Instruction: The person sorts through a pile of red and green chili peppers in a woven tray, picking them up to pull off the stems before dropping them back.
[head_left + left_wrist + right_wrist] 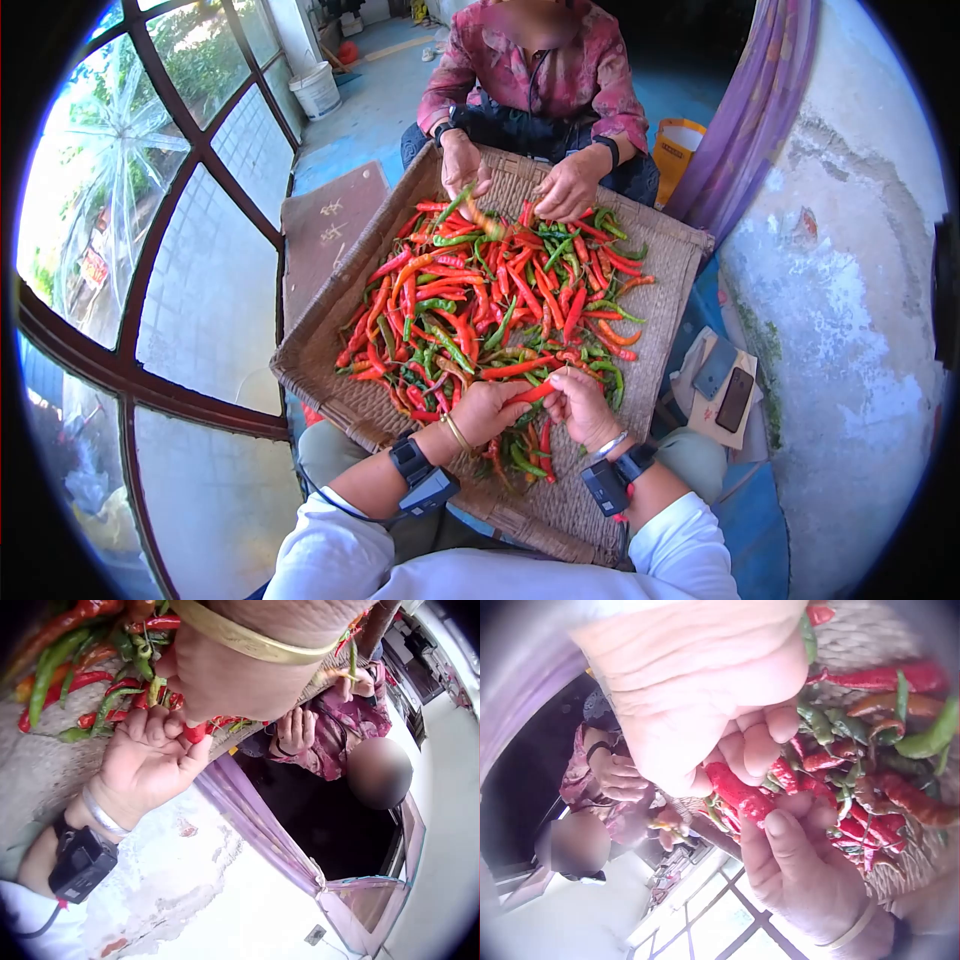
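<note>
While your left hand (pixel 482 412) clamps its fingers (pixel 759 864) on one end of a long, glossy red chili pepper (pixel 531 394), your right hand (pixel 586 410) pinches the other end, above a brown, woven rectangular tray (pixel 668 262).

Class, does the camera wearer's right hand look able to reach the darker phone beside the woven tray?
Probably yes, once free: the right hand pinches a red chilli, and the side of the woven tray lies between, but nothing appears to cover the darker phone.
</note>
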### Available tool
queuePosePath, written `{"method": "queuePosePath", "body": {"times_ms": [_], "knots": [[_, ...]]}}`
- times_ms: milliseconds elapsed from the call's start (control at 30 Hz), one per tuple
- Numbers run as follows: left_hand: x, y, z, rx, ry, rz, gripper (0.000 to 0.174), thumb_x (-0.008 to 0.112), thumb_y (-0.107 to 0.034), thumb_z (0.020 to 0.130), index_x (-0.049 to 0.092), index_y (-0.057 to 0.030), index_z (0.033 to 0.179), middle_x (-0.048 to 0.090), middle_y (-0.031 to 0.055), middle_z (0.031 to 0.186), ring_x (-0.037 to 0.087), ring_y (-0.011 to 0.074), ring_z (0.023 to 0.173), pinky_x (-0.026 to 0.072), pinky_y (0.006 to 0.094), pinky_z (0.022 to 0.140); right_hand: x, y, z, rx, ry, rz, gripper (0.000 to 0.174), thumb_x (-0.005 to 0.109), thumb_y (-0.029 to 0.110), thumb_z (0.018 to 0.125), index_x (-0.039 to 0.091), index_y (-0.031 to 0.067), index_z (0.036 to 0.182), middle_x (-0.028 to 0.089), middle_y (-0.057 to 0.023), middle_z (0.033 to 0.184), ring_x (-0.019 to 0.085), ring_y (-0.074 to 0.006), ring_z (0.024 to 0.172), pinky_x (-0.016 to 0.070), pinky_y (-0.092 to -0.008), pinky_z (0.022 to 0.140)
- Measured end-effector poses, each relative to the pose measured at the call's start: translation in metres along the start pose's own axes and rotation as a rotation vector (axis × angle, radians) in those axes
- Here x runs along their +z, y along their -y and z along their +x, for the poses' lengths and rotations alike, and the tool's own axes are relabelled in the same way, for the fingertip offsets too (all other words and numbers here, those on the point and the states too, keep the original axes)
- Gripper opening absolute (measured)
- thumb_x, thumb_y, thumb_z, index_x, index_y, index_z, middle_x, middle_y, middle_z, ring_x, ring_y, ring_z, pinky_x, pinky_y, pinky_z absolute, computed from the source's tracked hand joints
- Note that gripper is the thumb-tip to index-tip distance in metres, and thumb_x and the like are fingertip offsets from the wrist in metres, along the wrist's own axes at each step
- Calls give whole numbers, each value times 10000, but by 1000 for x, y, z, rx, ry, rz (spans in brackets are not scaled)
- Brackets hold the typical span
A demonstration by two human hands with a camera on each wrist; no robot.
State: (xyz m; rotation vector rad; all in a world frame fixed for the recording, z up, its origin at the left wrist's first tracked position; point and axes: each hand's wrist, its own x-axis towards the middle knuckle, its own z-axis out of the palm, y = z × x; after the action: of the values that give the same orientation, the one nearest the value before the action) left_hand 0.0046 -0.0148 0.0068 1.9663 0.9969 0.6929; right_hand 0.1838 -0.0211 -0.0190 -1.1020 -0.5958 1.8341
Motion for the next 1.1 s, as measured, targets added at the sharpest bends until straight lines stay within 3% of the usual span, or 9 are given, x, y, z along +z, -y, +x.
{"method": "queuePosePath", "body": {"times_ms": [200, 367, 600, 667, 700, 767, 900, 967, 1100], "knots": [[-10, -2, 0, -48, 30, 33, 240, 582, -107, 757, 567, -29, 983, 577, 119, 658, 582, 204, 588, 458, 294, 545, -3, 5, -2, -18, -38, -105, 183, 488, 243, 839, 534, 84, 761, 516, -9, 544, 440, -68, 409, 345, -193, 371], [-18, 5, 1, -394, 127, -334, 257, 486, -165, 860, 548, -17, 1061, 561, -1, 644, 503, 46, 517, 419, 185, 478, -7, 6, 0, -41, -78, 30, 226, 495, 277, 844, 559, 67, 789, 494, 4, 535, 415, -64, 405, 322, -187, 368], [-33, -2, 41, -466, 60, -352, 251, 475, -151, 863, 542, 33, 1021, 546, -5, 599, 486, 46, 494, 415, 185, 467, -8, -1, 0, -23, -134, 186, 171, 506, 229, 833, 550, 64, 819, 510, 0, 563, 442, -86, 441, 346, -214, 395], [-37, -4, 69, -329, 88, -411, 254, 474, -138, 861, 530, 28, 1045, 578, 36, 719, 543, 72, 618, 453, 198, 566, -11, -8, 3, 8, -139, 135, 152, 498, 210, 832, 546, 66, 832, 518, -3, 571, 450, -92, 443, 350, -219, 398], [-30, -15, 77, -248, -60, -728, 237, 476, -122, 855, 530, 28, 1030, 577, 85, 907, 558, 123, 814, 460, 238, 698, -10, -9, 2, 13, -133, 135, 152, 498, 210, 832, 546, 66, 832, 518, -3, 571, 450, -92, 443, 350, -219, 398], [-19, 10, 92, -42, -222, -437, 229, 525, -131, 817, 542, -3, 1006, 529, 116, 1069, 512, 203, 986, 434, 288, 793, -9, -7, 2, 19, -132, 169, 156, 493, 214, 835, 540, 66, 841, 518, -2, 573, 449, -90, 441, 348, -218, 397], [-43, 40, 70, -24, -151, 223, 268, 589, -148, 745, 551, -36, 985, 514, 122, 1085, 484, 273, 1008, 390, 346, 861, -10, -6, 0, 50, -86, 257, 170, 481, 221, 846, 541, 63, 859, 531, -3, 586, 462, -77, 460, 359, -214, 397], [-58, 55, 54, 33, -383, 641, 341, 643, -178, 658, 561, -55, 966, 495, 142, 1048, 452, 318, 975, 371, 402, 859, -8, -4, -1, 51, -70, 265, 178, 478, 229, 849, 536, 62, 872, 531, -4, 589, 464, -78, 466, 364, -216, 407], [-91, 80, 40, -144, -607, 905, 486, 657, -228, 629, 500, -92, 1068, 436, 150, 1140, 384, 352, 1062, 324, 421, 906, -12, -8, 3, 55, -60, 264, 161, 496, 223, 830, 544, 71, 848, 512, -3, 598, 438, -101, 476, 353, -232, 441]]}}
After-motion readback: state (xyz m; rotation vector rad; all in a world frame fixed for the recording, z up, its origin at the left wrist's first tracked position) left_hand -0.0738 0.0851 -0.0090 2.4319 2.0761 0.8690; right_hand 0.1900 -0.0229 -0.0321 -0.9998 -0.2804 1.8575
